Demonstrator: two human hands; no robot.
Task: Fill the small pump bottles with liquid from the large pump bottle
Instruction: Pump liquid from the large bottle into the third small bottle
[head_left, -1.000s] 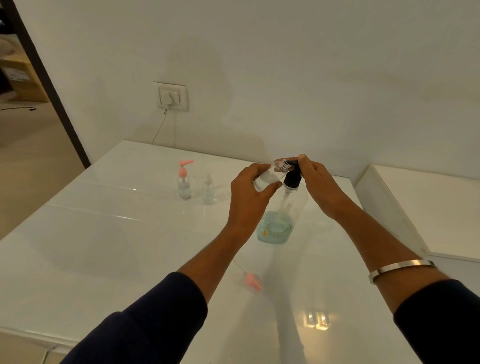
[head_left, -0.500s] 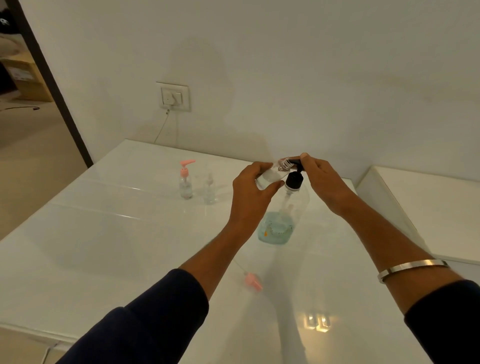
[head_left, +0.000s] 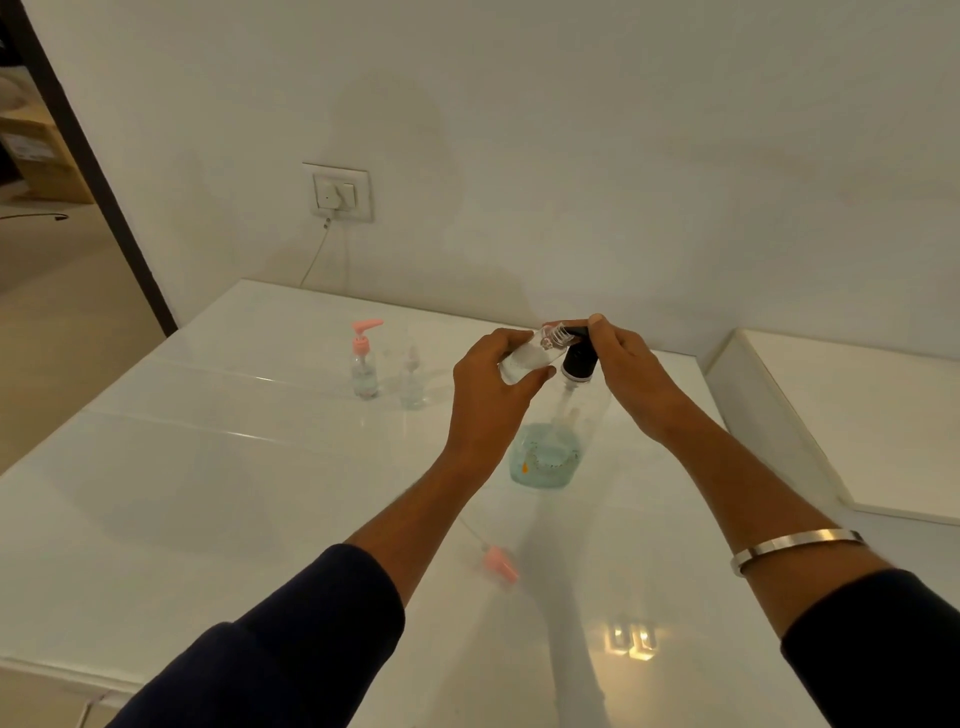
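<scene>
The left hand (head_left: 491, 395) gripped a small bottle (head_left: 530, 356), tilted, its open neck at the big bottle's (head_left: 550, 447) black pump (head_left: 579, 358) over the table (head_left: 208, 493). The right hand (head_left: 631, 374) pressed the pump head, mid-fill; next, I reckoned, steady strokes, mouth kept under the spout.

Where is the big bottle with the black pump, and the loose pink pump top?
Large clear bottle with black pump (head_left: 545, 457), head view, its liquid-filled base.
Loose pink pump top (head_left: 501, 564), head view, its pink collar.

The person is wearing dark navy long sleeves (head_left: 291, 644), both pushed up along the forearms, leaving the hands bare, and is wearing a plain silver bangle (head_left: 795, 543) round the right forearm
</scene>
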